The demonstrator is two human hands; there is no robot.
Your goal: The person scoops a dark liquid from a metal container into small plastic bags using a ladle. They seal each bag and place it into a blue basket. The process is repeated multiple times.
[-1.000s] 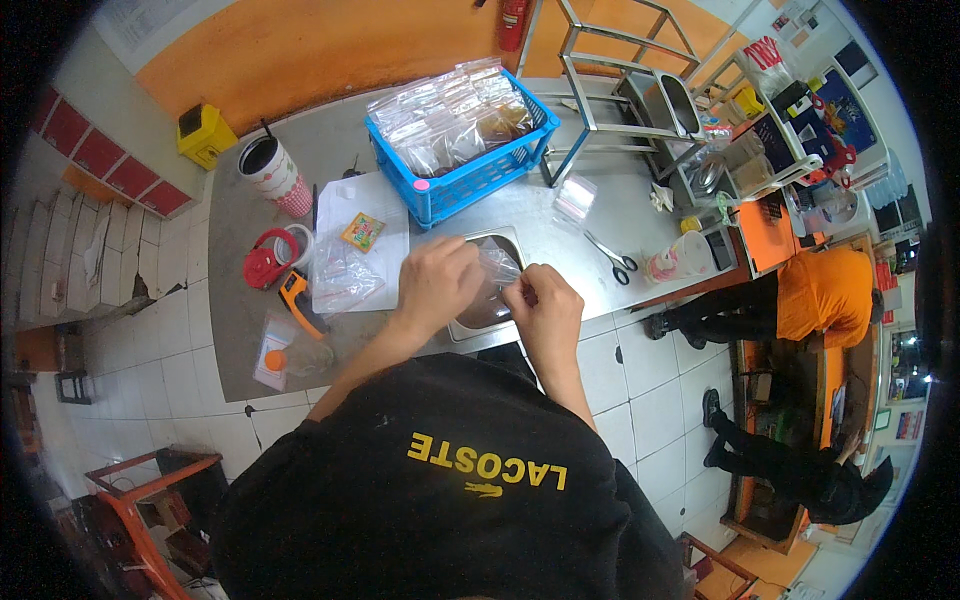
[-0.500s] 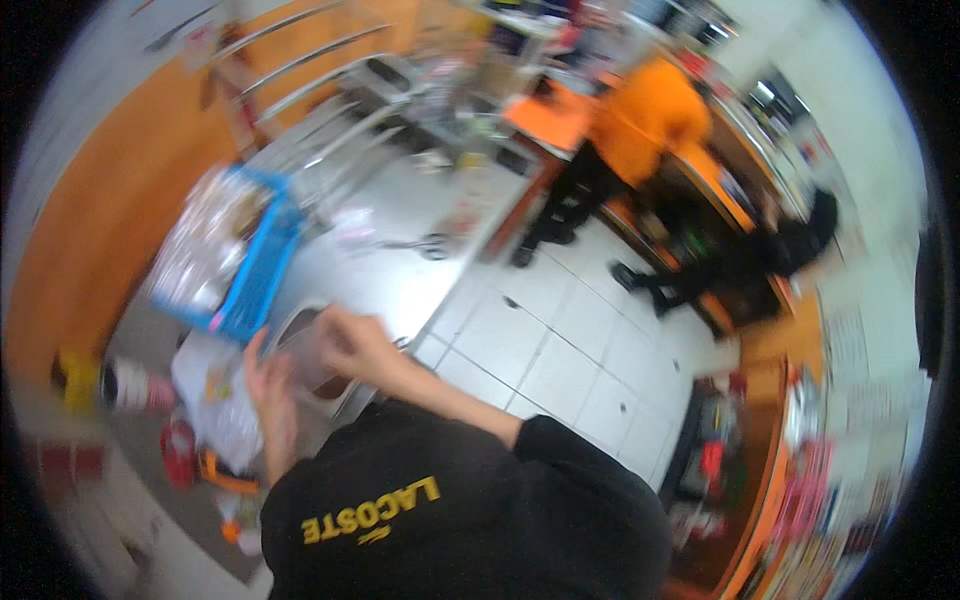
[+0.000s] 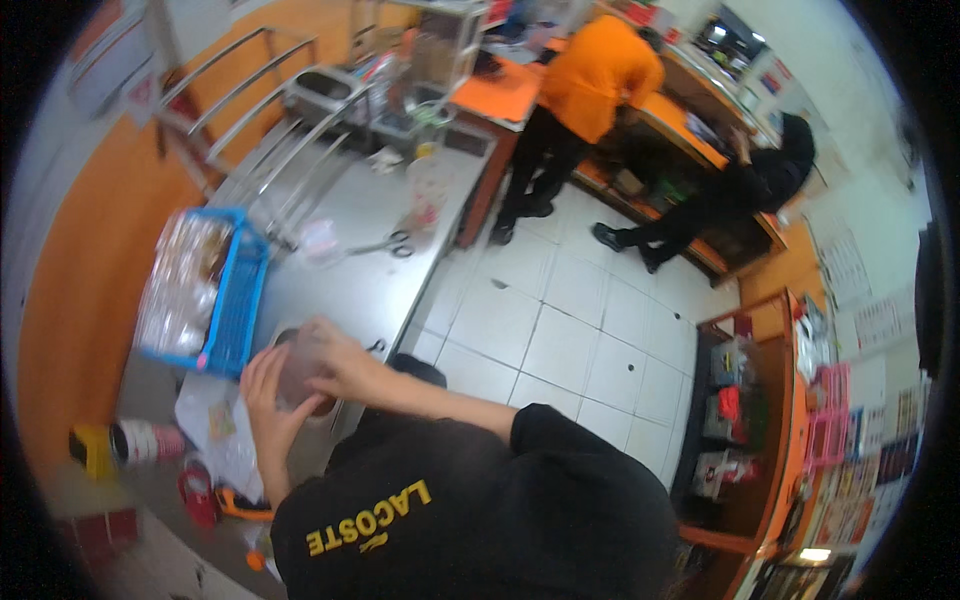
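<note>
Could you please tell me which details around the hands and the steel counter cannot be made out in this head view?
- Contents of the clear plastic bag: motion blur, and the left hand and right hand cover it.
- The round opening in the steel counter: hidden under bag and hands.
- Packets in the blue basket: too blurred to identify.
- Red and orange items at the lower left: cut off by the black-sleeved shoulder.

This is a small food shop or takeaway counter. A stainless steel bench (image 3: 370, 290) with a metal rack (image 3: 250, 110) runs along an orange wall, carrying a blue basket (image 3: 235, 300) of packed clear bags. Two workers stand at an orange service counter (image 3: 700, 150) over a white tiled floor (image 3: 560, 330), and shelves (image 3: 740, 420) hold packaged goods.
</note>
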